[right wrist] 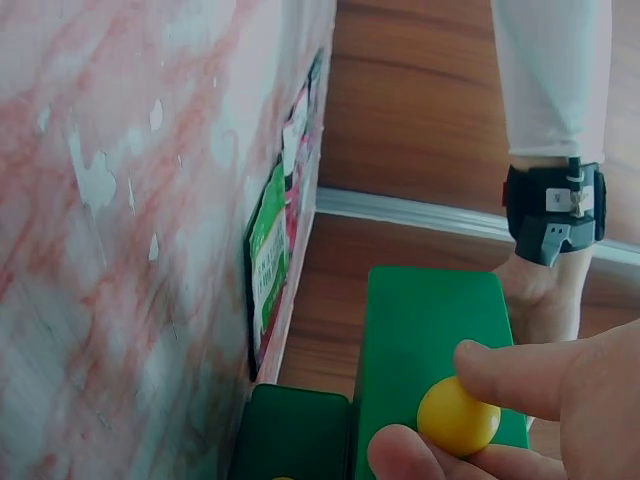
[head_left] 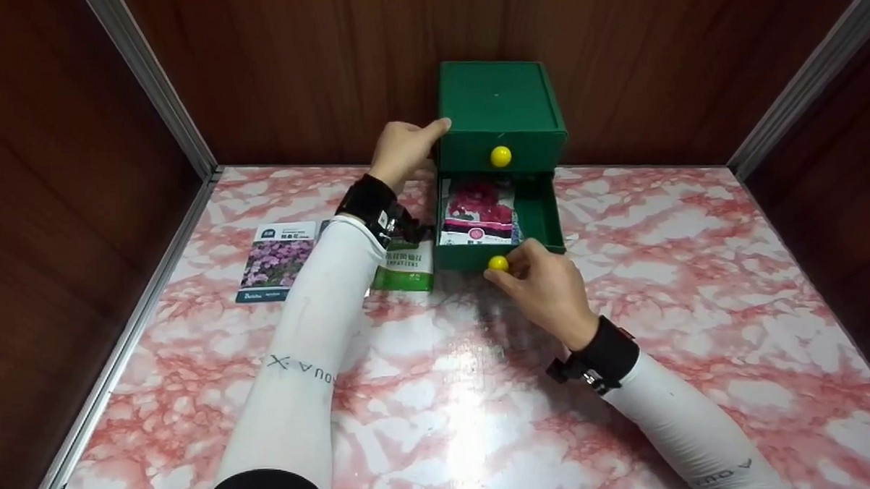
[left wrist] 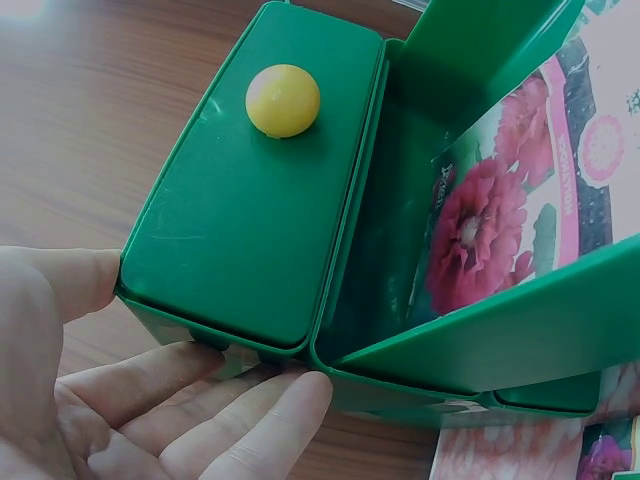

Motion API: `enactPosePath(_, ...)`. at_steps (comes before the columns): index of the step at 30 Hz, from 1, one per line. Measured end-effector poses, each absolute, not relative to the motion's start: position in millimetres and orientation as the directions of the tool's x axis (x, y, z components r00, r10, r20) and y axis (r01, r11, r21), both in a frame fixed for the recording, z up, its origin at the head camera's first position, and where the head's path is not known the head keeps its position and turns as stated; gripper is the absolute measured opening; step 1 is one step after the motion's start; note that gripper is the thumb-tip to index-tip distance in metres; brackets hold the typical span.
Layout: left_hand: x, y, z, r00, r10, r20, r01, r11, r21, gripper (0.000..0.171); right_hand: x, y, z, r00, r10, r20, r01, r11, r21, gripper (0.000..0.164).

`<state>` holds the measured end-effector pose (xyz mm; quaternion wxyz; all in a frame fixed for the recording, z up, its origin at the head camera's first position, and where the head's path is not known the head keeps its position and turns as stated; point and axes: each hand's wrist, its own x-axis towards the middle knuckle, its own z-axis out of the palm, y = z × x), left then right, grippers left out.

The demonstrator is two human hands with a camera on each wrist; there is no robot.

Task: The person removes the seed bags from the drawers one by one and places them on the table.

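A green drawer cabinet [head_left: 498, 94] stands near the back wall, its top drawer pushed in. Below it, another green drawer [head_left: 539, 215] is pulled out, holding a seed packet [head_left: 477, 207] with pink flowers. My right hand [head_left: 552, 291] pinches that drawer's yellow knob [right wrist: 458, 415] between thumb and fingers. My left hand [head_left: 406, 148] touches the cabinet's left side. In the left wrist view, its thumb meets the top edge while outstretched fingers rest along the side wall. Another yellow knob [left wrist: 283, 101] sits on the top drawer, with no hand on it.
Left of the cabinet, a purple-flower seed packet [head_left: 276, 261] and a green-and-white packet [head_left: 405, 266] lie on the marbled table [head_left: 427, 433]. My left forearm covers part of them. Brown wood panels [head_left: 313, 68] rise behind and at both sides.
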<state>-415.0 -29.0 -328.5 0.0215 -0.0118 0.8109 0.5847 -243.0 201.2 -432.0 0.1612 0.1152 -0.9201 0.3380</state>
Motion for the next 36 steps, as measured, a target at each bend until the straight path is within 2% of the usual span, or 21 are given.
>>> enactPosePath(12, -418, -32, -330, -1.000, 0.020, -0.018, -0.010, 0.359, 0.933, 0.066, -234, 202, -435, -0.907, -0.135, 0.398, -0.360, 0.740, -0.568, 0.037)
enactPosePath(25, -416, -32, -331, -1.000, 0.007, -0.007, -0.005, 0.332, 0.943, 0.065, -233, 201, -439, -0.910, -0.136, 0.393, -0.351, 0.756, -0.553, 0.039)
enactPosePath(36, -410, -38, -342, -0.994, -0.005, 0.111, 0.103, 0.335, 0.937, 0.066, -227, 203, -425, -0.933, -0.126, 0.338, -0.306, 0.773, -0.556, 0.034)
